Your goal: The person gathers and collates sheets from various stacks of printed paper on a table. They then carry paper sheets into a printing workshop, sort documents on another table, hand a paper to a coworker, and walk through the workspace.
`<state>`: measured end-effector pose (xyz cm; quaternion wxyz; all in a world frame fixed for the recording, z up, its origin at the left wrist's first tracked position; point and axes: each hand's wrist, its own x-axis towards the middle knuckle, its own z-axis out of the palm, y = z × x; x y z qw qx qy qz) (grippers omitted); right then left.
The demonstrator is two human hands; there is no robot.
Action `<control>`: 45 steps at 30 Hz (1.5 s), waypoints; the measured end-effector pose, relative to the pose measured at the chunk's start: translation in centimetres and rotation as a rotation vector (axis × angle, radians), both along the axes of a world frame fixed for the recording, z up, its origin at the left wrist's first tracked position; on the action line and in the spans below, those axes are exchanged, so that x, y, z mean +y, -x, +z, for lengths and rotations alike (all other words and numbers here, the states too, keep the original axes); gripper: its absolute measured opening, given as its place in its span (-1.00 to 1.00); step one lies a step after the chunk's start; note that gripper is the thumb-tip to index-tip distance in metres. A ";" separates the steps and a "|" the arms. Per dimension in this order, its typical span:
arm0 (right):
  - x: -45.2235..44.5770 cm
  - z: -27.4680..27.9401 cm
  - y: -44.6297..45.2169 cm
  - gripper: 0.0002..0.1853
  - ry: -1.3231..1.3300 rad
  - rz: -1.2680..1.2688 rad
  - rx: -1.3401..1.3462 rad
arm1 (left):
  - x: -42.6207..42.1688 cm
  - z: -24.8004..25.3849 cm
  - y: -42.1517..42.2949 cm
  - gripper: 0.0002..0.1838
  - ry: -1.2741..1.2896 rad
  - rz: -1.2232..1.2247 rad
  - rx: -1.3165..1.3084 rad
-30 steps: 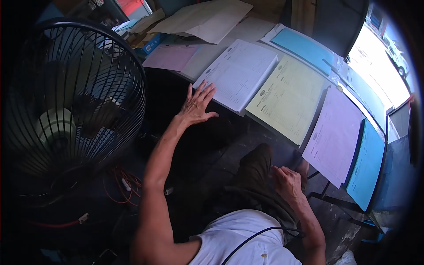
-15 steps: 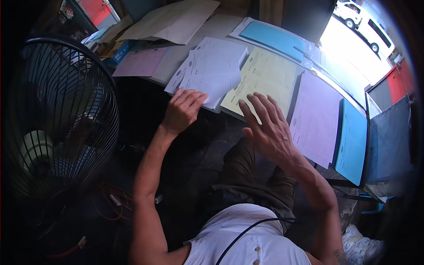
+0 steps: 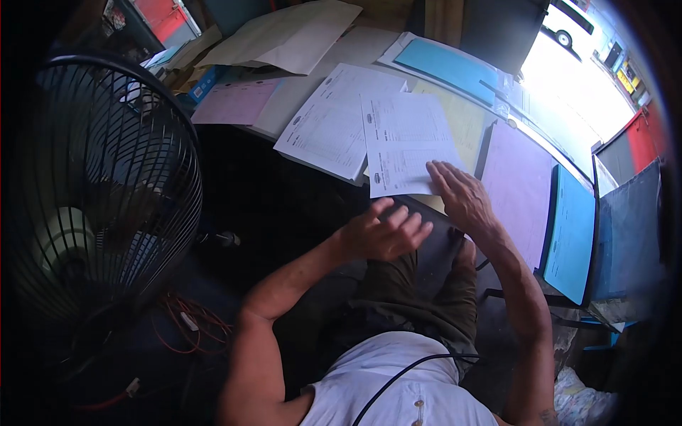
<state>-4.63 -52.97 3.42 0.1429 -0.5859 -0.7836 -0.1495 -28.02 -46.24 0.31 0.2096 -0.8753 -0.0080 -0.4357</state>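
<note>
A white printed form (image 3: 406,135) lies over the yellow forms (image 3: 465,128), tilted a little. On its right edge rests my right hand (image 3: 465,202), fingers stretched out, thumb hidden. My left hand (image 3: 387,231) is just in front of the form's near edge, fingers loosely bent and apart, holding nothing I can see. To the left is the stack of white forms (image 3: 323,135), part of it beneath the loose sheet. Right of the yellow pile are purple forms (image 3: 515,184) and blue forms (image 3: 570,234).
A black fan (image 3: 117,192) stands at the left. Brown paper (image 3: 284,35), a pink form (image 3: 234,101) and a wrapped blue stack (image 3: 447,67) lie further back on the table (image 3: 355,50). Orange cable (image 3: 195,323) lies on the floor.
A white sheet has moved right from the white stack onto the yellow forms. My left hand has come off the stack and moved right; my right hand has moved right and down onto the sheet's edge.
</note>
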 end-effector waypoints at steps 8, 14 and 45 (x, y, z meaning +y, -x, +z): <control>0.5 0.4 -2.0 -0.51 0.064 -0.193 0.146 | 3.0 -2.4 -1.8 -0.63 0.325 0.148 0.232; -1.8 -0.1 1.4 -0.62 0.165 -0.118 0.186 | 2.4 -2.4 0.0 -0.75 0.136 0.108 0.325; -21.3 0.4 -7.6 -0.60 0.177 -0.307 0.199 | -10.0 -1.2 -13.9 -0.77 0.347 -0.206 0.337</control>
